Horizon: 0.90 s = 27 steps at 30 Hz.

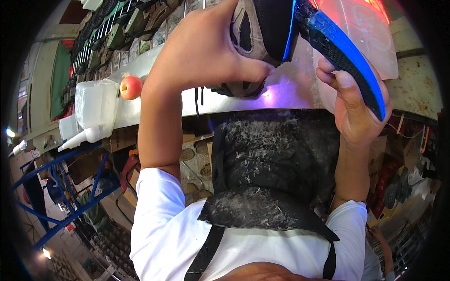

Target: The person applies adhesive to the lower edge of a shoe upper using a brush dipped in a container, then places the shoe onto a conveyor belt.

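My left hand [206, 51] is wrapped around a black and grey-brown shoe upper [269, 28], its thumb pressed on the near side. Blue light edges the upper's right side. In my right hand [358, 105] is a curved dark shoe sole [344, 58] with a textured side and a bright blue edge. Fingers and thumb pinch its lower end. The sole's far end comes close to the upper; whether they touch, I cannot tell. Below my left hand, another dark shoe [241, 88] rests on the shiny metal table [295, 96], partly hidden, with laces hanging beside it.
A red apple [131, 87] and a translucent plastic container [96, 105] stand left on the table, near a white nozzle bottle [89, 135]. Shoes fill a rack [122, 35] at far left. A translucent plastic tub [375, 47] lies right. Another person's arm [382, 243] shows lower right.
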Available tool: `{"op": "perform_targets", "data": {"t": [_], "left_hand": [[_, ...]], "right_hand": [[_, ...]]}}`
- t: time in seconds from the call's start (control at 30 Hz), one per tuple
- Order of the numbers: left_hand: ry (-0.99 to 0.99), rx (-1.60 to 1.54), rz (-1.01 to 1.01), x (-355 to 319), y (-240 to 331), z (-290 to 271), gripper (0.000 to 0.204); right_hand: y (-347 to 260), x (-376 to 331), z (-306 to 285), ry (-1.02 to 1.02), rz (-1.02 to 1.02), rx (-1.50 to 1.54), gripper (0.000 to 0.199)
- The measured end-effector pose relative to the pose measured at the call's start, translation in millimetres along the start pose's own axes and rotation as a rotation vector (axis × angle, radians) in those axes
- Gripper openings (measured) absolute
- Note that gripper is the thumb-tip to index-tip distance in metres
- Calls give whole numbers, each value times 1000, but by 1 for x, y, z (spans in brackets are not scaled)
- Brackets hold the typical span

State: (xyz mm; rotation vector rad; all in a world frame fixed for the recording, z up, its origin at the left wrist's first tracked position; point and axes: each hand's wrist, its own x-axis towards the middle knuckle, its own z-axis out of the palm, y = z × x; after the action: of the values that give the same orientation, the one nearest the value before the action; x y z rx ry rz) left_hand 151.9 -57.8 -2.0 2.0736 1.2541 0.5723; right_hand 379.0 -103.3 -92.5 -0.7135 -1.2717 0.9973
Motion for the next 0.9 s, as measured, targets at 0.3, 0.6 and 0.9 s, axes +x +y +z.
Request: {"op": "perform_targets", "data": {"t": [0.3, 0.6, 0.9], "left_hand": [[-14, 35, -12, 2, -5, -3, 65], [1, -72, -41, 4, -18, -1, 70], [-34, -159, -107, 14, -36, -1, 70]], "right_hand": [[12, -8, 5, -67, -76, -16, 37], [23, -16, 5, -89, -58, -57, 36], [27, -29, 3, -80, 47, -145, 34]]}}
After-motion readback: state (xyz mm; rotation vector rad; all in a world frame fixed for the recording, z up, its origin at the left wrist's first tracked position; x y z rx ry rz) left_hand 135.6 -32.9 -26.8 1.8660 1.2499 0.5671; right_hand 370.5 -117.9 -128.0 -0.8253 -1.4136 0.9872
